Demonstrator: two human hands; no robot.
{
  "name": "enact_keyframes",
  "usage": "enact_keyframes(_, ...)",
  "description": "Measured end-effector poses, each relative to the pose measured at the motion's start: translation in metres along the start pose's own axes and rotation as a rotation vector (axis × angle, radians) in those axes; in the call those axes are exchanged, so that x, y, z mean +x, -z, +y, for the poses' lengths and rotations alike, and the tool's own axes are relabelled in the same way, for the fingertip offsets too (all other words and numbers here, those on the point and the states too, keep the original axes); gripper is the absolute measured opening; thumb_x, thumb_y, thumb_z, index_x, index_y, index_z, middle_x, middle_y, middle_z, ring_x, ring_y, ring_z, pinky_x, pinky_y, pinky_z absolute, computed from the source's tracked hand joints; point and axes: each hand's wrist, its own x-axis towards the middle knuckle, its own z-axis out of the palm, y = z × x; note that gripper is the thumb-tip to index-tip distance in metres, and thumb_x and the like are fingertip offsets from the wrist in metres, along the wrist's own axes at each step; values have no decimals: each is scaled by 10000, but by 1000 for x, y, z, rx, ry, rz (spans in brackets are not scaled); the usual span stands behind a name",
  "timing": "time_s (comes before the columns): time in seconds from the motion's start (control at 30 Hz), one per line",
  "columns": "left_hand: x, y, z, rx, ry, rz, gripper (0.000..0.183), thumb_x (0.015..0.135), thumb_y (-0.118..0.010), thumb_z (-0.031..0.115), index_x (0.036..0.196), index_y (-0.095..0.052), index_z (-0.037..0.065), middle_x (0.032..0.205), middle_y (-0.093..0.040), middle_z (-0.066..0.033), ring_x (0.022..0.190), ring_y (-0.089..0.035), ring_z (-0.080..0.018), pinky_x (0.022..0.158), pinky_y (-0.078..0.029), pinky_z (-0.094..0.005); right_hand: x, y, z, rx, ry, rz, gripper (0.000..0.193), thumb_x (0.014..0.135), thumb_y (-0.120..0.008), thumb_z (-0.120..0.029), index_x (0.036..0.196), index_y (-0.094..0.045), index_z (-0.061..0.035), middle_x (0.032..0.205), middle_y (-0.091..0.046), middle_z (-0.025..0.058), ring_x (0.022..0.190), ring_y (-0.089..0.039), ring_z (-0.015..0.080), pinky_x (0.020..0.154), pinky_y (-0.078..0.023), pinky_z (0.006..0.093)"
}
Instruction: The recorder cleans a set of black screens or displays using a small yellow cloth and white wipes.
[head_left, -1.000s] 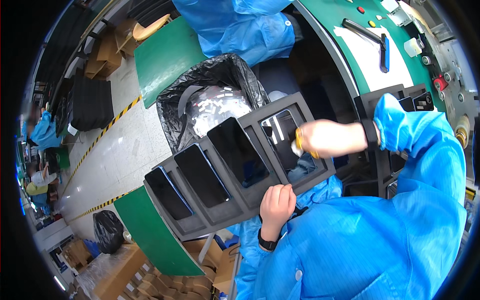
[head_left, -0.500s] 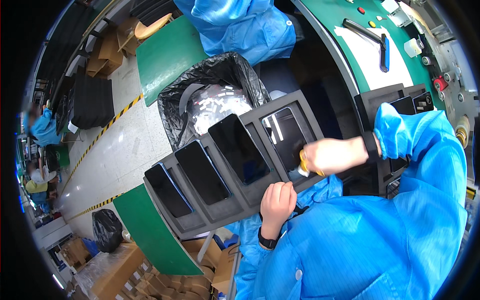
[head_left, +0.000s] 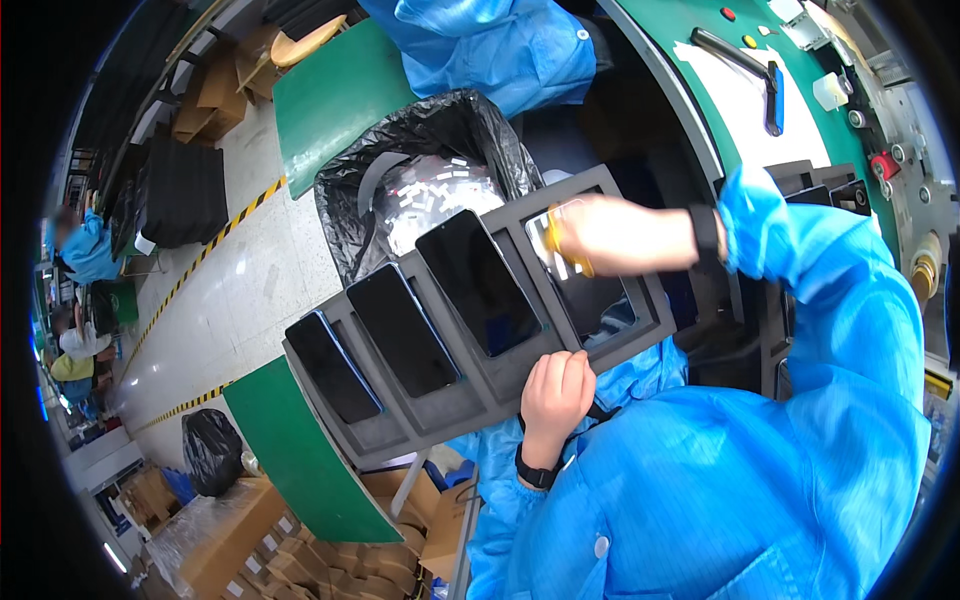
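Observation:
A dark grey foam tray (head_left: 470, 412) lies tilted across the view with several smartphones in its slots. My left hand (head_left: 556, 405) grips the tray's near edge, fingers curled over the rim. Above the rightmost phone (head_left: 603, 310) is my right hand (head_left: 622, 236), closed and smeared by motion, with yellow finger covers (head_left: 556, 240) at its tips. It hides the upper part of that phone; whatever it pinches is not clear. Three dark-screened phones lie to the left: one nearest the hand (head_left: 478, 285), a middle one (head_left: 403, 332) and the leftmost (head_left: 334, 368).
A bin lined with a black bag (head_left: 345, 205) stands beyond the tray, holding small white scraps. Another tray with phones (head_left: 775, 340) sits at the right under my arm. A green bench (head_left: 660, 40) carries a black-and-blue tool (head_left: 773, 100). A person in a blue smock (head_left: 490, 50) is opposite.
My right hand has moved from the rightmost phone's near end toward its far end. My left hand stays on the tray's edge. The tray has shifted slightly farther away.

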Motion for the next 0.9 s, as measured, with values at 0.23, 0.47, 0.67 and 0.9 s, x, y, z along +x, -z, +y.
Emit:
enact_keyframes(0.23, 1, 1, 0, -11, -13, 6, 149, 725, -687, -13, 858, -633, 27, 801, -591, -89, 704, -604, -253, 609, -506, -346, -37, -31, -49, -30, 161, -179, 114, 771, -627, -101, 809, -634, 7, 768, -607, 150, 770, -611, 311, 699, -530, 377)
enact_keyframes(0.47, -3, -3, -3, 26, -63, 23, 149, 747, -690, 24, 883, -628, 20, 809, -574, -85, 684, -579, -231, 609, -500, -321, -29, -10, 1, -153, 113, 48, 93, 773, -623, -101, 785, -612, -10, 720, -582, 164, 710, -608, 328, 653, -514, 409)
enact_keyframes(0.67, -3, -4, 0, 0, -24, 29, 153, 721, -686, -16, 859, -633, 23, 805, -593, -94, 703, -602, -255, 613, -506, -348, -58, -22, -52, -200, 188, -236, 134, 768, -640, -114, 876, -628, -35, 815, -601, 134, 776, -627, 297, 685, -537, 388)
enact_keyframes(0.9, -3, -8, -2, -3, -43, 55, 145, 735, -686, -4, 866, -629, 22, 798, -577, -90, 691, -586, -247, 609, -498, -340, -41, -4, -1, -216, -74, 1, 197, 773, -661, -133, 939, -653, -27, 879, -605, 161, 818, -625, 326, 693, -532, 391)
